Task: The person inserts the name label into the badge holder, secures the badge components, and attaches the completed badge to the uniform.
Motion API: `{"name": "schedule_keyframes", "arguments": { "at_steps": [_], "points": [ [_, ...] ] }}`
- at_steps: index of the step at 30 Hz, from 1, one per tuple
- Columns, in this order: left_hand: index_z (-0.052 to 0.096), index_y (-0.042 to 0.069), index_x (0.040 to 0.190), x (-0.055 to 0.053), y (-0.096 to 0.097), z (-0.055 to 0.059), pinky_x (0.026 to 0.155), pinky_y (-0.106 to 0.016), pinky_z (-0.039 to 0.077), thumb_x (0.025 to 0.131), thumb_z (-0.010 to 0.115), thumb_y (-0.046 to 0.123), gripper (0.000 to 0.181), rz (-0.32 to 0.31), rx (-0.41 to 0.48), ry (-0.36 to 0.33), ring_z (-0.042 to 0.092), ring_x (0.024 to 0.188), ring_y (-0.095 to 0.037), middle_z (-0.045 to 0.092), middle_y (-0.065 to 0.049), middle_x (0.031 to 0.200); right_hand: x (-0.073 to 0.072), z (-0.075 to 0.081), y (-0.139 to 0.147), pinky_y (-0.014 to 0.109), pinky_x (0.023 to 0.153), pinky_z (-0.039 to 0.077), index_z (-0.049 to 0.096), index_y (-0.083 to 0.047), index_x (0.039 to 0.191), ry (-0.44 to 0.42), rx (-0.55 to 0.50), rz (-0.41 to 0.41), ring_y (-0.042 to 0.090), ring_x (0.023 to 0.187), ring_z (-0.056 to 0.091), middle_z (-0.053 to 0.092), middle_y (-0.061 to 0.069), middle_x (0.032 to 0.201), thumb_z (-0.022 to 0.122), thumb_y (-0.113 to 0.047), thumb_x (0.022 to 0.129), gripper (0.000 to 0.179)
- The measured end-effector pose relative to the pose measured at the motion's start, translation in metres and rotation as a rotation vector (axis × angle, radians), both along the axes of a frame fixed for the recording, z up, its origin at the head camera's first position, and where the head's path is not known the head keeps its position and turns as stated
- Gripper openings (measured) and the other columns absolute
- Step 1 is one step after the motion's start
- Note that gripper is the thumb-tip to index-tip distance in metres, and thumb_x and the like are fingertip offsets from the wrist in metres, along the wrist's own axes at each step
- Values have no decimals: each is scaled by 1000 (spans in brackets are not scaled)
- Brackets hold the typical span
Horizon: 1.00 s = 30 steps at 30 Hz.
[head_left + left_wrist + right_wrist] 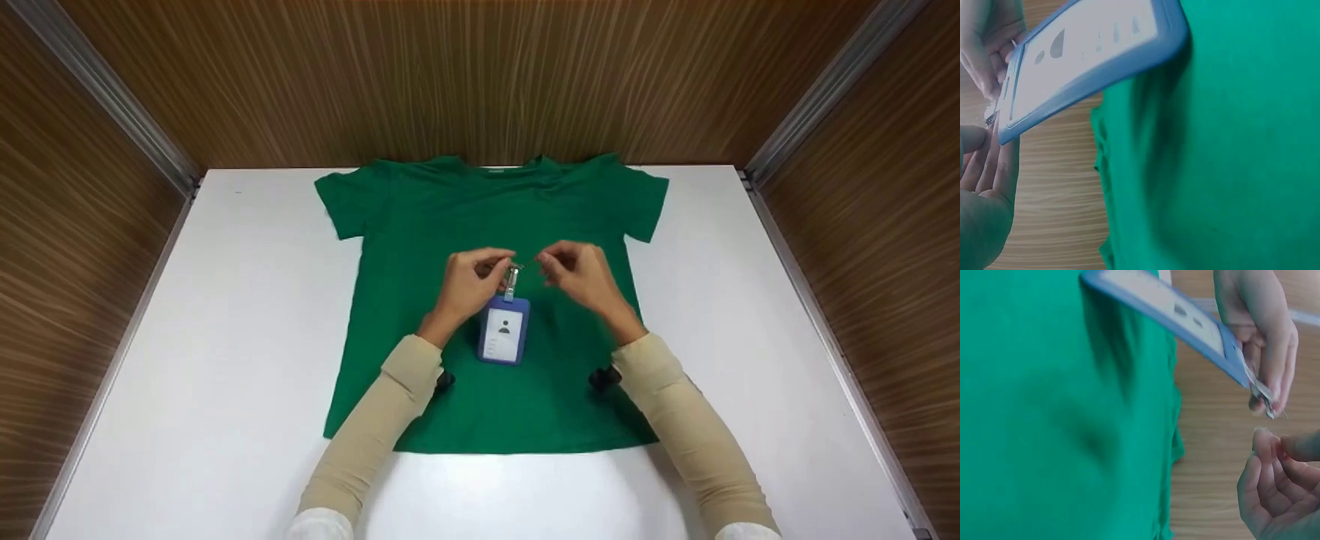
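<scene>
A blue badge holder [504, 330] with a white card hangs from a clear strap and metal clip [511, 283] over a green T-shirt [480, 405]. My left hand [474, 281] pinches the clip's top end between thumb and fingertips. From that end a thin pin [1285, 414] sticks out in the right wrist view. Just across from it is my right hand [581, 274], its fingers curled and the thumb against the index fingertip. Nothing shows in its grasp. In the left wrist view the holder [1095, 84] tilts above the shirt, and the right fingers overlap the clip area.
The T-shirt lies spread on a white table [225, 337], sleeves out and collar at the back edge. Wood-grain panels [480, 82] enclose the back and both sides, with metal rails [817, 292] along the side edges. Dark wrist cameras [604, 379] hang under the sleeves.
</scene>
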<state>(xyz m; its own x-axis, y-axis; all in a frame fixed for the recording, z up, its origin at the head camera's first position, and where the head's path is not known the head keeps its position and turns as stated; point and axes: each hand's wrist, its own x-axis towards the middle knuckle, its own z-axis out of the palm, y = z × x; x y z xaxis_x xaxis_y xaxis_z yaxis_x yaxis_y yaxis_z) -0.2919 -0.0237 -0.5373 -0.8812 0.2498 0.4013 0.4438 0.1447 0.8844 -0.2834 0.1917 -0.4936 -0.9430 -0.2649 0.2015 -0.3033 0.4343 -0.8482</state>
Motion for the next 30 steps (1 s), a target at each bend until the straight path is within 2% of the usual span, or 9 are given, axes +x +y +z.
{"name": "schedule_keyframes", "arguments": {
  "at_steps": [7,11,15,18,21,25,30],
  "points": [
    [75,0,111,-16,5,-6,64,-25,60,101,65,8,16,55,-4,-85,75,70,-27,79,-16,97,-23,-7,25,14,64,54,72,11,109,-91,-47,-116,12,71,67,71,30,97,63,-15,104,28],
    [71,-3,107,-29,9,-11,64,-23,59,102,64,9,15,84,-20,-143,74,71,-23,79,-16,95,-38,-15,34,15,68,54,73,5,111,-115,-1,-190,17,80,68,71,24,101,62,-20,104,29],
    [70,-5,106,-42,14,-15,62,-24,59,102,64,8,15,103,-24,-195,71,67,-14,78,-18,95,-54,-24,36,23,77,51,72,1,114,-130,92,-248,19,90,63,70,18,106,60,-18,105,25],
    [71,-5,106,-58,17,-17,60,-23,58,101,64,8,15,120,-49,-222,69,64,-10,78,-19,94,-74,-32,33,30,79,49,72,2,113,-132,146,-277,21,92,60,70,20,109,60,-15,104,23],
    [71,-5,107,-74,19,-18,60,-21,57,102,63,9,16,143,-99,-249,68,65,-10,78,-17,95,-93,-40,31,35,82,51,72,4,113,-142,180,-301,24,94,62,71,22,112,59,-13,103,24],
    [71,-2,108,-89,23,-20,62,-20,57,103,62,9,15,174,-141,-275,68,68,-12,78,-15,97,-113,-49,28,43,91,54,71,4,116,-192,190,-339,28,99,62,70,23,116,57,-12,103,25],
    [71,-2,109,-108,34,-24,66,-22,59,103,62,10,16,191,-148,-301,70,72,-13,78,-15,100,-133,-58,27,48,96,53,70,5,117,-187,192,-380,31,103,62,69,24,117,56,-10,102,25]
  ]
}}
